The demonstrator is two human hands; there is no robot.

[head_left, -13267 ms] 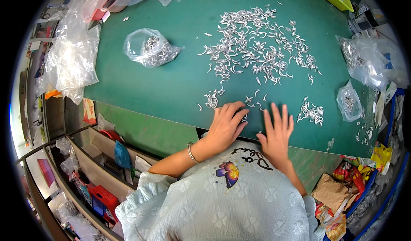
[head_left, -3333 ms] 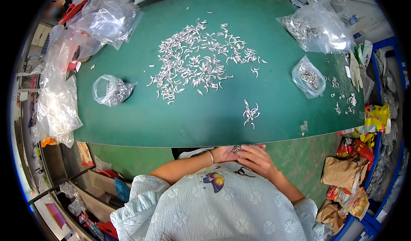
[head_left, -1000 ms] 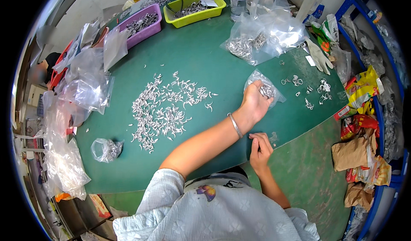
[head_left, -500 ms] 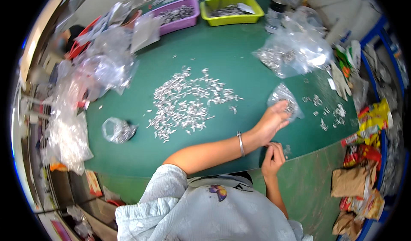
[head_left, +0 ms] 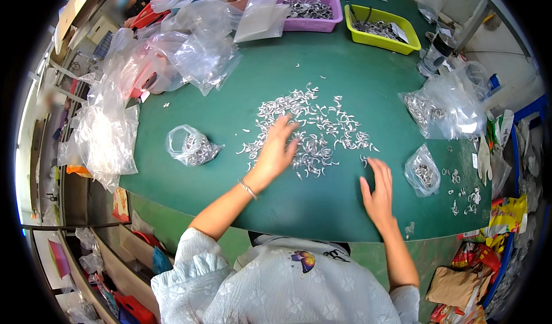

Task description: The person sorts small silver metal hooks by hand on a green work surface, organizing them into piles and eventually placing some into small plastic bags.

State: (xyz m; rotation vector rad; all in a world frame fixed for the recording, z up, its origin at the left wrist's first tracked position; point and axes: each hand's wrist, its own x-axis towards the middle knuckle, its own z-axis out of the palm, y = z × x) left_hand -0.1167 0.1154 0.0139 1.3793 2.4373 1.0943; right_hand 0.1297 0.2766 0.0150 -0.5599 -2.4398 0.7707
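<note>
A loose spread of small curved silver metal pieces [head_left: 314, 151] lies mid-table on the green tabletop [head_left: 322, 209]. Over its left part is my left hand [head_left: 278, 150], fingers apart, with its fingertips among the pieces. My right hand [head_left: 378, 193] is held low near the spread's right end, thumb and fingers parted around nothing. A single curved piece [head_left: 364, 160] lies close to its fingertips. Right of that hand stands a small clear bag [head_left: 422, 173] with metal pieces inside. An open clear bag [head_left: 192, 147], partly filled with similar pieces, sits to the left.
Scattered metal rings [head_left: 456, 177] lie at the right edge, below a larger clear bag of parts [head_left: 443, 108]. A purple tray [head_left: 312, 25] and a yellow-green tray [head_left: 382, 39] stand at the back. Plastic bags [head_left: 106, 134] crowd the left side. Other people are beyond the table.
My left hand has left the small bag on the right and moved left onto the spread of pieces. My right hand has come up from the table's edge and opened. The view has shifted.
</note>
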